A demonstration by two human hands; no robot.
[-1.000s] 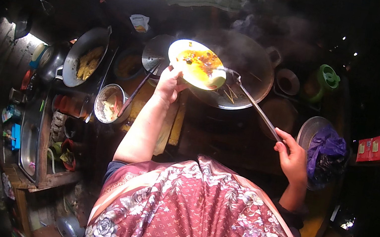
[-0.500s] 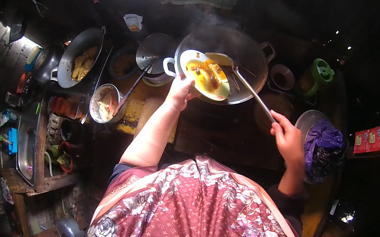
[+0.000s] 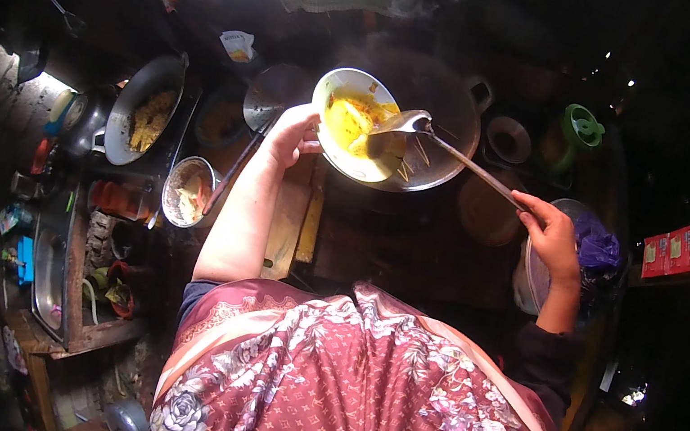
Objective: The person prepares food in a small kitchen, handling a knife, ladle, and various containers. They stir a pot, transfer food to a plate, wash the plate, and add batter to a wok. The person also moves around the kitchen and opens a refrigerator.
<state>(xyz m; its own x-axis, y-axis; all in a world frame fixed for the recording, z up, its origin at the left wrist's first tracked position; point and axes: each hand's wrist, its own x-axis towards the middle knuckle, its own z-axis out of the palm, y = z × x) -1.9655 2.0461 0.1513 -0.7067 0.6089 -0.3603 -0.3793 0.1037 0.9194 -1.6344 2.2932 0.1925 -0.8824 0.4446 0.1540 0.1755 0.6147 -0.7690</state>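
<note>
Scraping yellow food out of a tilted white bowl (image 3: 358, 126) with a long-handled metal spatula (image 3: 456, 154), above a dark steaming wok (image 3: 449, 110) at the far edge of a dim, crowded bench (image 3: 377, 239). Left hand (image 3: 293, 136) clamped on the bowl's near-left rim, fingers wrapped over the edge; right hand (image 3: 553, 237) closed around the spatula's handle end, well to the right. Bowl held over the wok's left half, mouth tipped toward the pan, food gathered against the lower wall. Spatula blade resting inside the bowl on the food; long axis slanting from the blade at upper left down to the grip at lower right. Judged as the emptying step, partly done, with a good share of food left inside. Next move likely calling for a firm sweep of the blade toward the lowered rim, bowl kept steady and tipped. Elsewhere along the left edge: a pan of pale food (image 3: 143, 113), a small metal bowl (image 3: 187, 191) with a ladle (image 3: 269, 98) beside it; toward the far right, a green jug (image 3: 581, 127).
</note>
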